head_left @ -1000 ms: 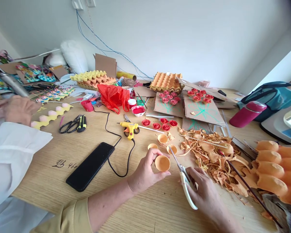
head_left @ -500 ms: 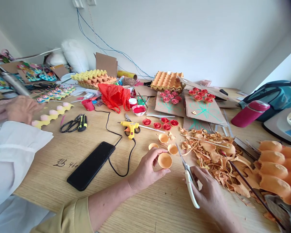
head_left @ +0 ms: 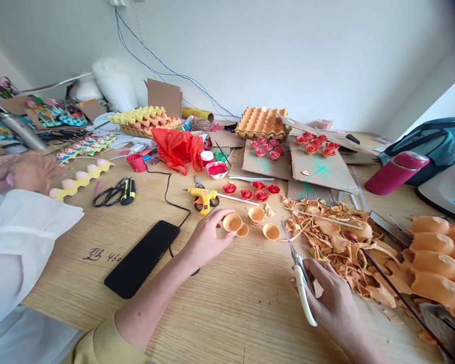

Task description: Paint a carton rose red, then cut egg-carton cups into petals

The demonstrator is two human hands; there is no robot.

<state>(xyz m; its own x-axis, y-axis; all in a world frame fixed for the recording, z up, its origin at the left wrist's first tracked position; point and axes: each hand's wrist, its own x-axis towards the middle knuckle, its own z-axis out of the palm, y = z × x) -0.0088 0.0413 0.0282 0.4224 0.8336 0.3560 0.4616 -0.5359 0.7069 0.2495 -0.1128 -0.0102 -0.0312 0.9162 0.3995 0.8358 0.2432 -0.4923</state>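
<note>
Between the thumb and fingers of my left hand (head_left: 208, 235) is an orange egg-carton cup (head_left: 232, 222), its hollow facing up. It partly covers another cup (head_left: 243, 231) on the table. To the right stand a small stack of cups (head_left: 256, 214) and a single cup (head_left: 271, 232). My right hand (head_left: 326, 290) grips white-handled scissors (head_left: 301, 283), blades pointing up and away, apart from any cup. Several red paper-pulp roses (head_left: 259, 190) sit just behind the cups.
Orange scraps (head_left: 337, 237) are heaped at right beside an egg tray (head_left: 434, 247). A yellow glue gun (head_left: 202, 197), its cord and a black phone (head_left: 142, 259) lie left of centre. Another person's hands (head_left: 32, 172) work at far left. A pink flask (head_left: 396, 173) lies at right.
My left hand has carried the cup left and away from me, toward the other cups. My right hand with the scissors has shifted slightly right.
</note>
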